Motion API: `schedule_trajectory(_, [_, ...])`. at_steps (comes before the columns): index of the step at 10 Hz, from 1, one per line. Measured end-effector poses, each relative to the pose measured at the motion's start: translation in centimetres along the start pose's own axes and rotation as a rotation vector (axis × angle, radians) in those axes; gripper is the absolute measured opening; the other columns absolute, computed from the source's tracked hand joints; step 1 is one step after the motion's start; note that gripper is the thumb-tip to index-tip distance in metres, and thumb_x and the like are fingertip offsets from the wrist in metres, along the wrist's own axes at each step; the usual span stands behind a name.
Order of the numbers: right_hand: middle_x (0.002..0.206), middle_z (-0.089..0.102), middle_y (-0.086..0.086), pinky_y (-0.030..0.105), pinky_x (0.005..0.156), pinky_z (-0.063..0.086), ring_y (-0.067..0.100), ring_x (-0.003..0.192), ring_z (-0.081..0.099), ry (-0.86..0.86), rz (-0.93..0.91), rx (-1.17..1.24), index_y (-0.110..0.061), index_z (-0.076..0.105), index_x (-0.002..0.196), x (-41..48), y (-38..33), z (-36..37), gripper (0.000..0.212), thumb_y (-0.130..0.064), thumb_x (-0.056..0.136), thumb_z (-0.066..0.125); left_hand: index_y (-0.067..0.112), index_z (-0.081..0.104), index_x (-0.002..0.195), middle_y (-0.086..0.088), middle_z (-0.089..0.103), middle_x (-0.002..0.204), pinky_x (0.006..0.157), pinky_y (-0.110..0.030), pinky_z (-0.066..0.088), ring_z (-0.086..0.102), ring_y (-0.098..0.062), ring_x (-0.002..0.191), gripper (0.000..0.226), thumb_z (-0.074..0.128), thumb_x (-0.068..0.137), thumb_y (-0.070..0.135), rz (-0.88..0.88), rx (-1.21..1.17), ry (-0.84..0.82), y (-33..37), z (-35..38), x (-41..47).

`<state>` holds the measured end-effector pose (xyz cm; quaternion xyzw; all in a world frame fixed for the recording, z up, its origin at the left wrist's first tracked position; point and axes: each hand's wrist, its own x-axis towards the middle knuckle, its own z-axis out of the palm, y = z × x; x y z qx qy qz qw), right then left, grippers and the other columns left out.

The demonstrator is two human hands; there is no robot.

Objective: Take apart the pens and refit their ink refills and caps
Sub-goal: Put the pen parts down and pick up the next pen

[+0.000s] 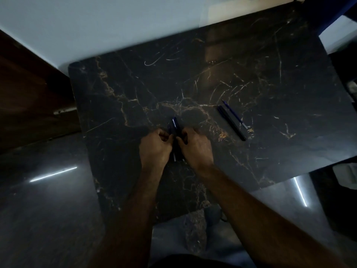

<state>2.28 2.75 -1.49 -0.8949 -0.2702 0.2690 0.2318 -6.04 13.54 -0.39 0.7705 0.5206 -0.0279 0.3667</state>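
My left hand point(154, 147) and my right hand point(195, 146) are close together over the middle of the black marble table point(135, 84). Both are closed around a bunch of dark blue pens point(174, 125). The pens' upper ends stick out above my fingers and their lower tips show below, between my wrists. How many pens are in the bunch is hidden by my fingers. To the right, apart from my hands, a black pen barrel point(231, 122) lies on the table beside a thin blue ink refill point(234, 115).
The scene is dim. A white wall runs behind the table, and dark wooden furniture point(29, 89) stands at the left. The glossy dark floor point(48, 200) reflects light strips. My knees show under the table's near edge.
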Motion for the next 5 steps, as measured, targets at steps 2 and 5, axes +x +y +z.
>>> schedule_trajectory(2, [0.113,0.065,0.003,0.04,0.084,0.058,0.02,0.096,0.065,0.01,-0.003,0.042,-0.019,0.063,0.114,-0.4,0.2,-0.5,0.025,-0.043,0.107,0.058,0.026,0.074,0.091,0.012,0.073,0.079,0.07,-0.034,0.064,0.073,-0.007,0.073,0.016,0.075,0.095,0.042,0.012,-0.048,0.028,-0.2,0.3,-0.3])
schedule_trajectory(5, [0.108,0.058,-0.002,0.03,0.073,0.051,0.014,0.092,0.059,0.044,-0.088,0.124,-0.023,0.061,0.111,-2.9,4.3,-2.9,0.023,-0.04,0.112,0.046,0.022,0.073,0.096,0.008,0.07,0.081,0.061,-0.024,0.045,0.066,-0.009,0.072,0.025,0.063,0.102,0.044,0.025,-0.003,0.12,-0.4,0.3,-2.9])
